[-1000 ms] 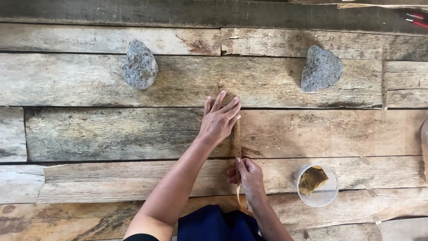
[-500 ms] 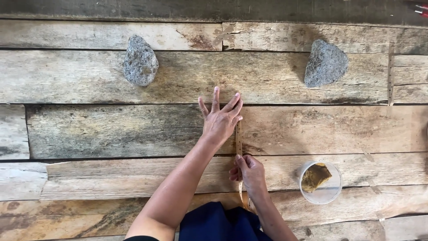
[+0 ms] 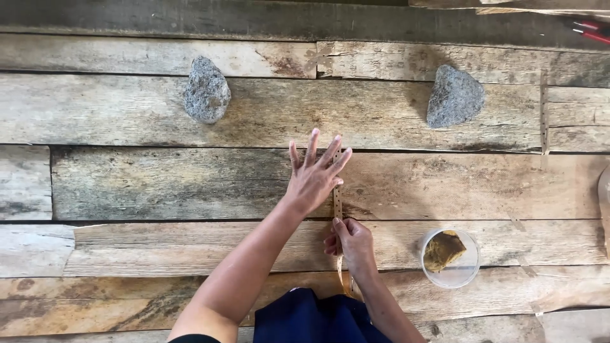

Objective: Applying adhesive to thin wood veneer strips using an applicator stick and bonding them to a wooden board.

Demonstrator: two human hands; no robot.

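Head view: left hand (image 3: 314,174) still flat, fingers spread wider; right hand (image 3: 351,244) still pinches strip (image 3: 337,203).

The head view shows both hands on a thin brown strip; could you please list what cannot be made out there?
- Strip: its far end lies under the left hand; its near end is hidden behind the right hand.
- Brown lump in the clear cup: its material is unclear.
- Red items: cut off by the right edge.
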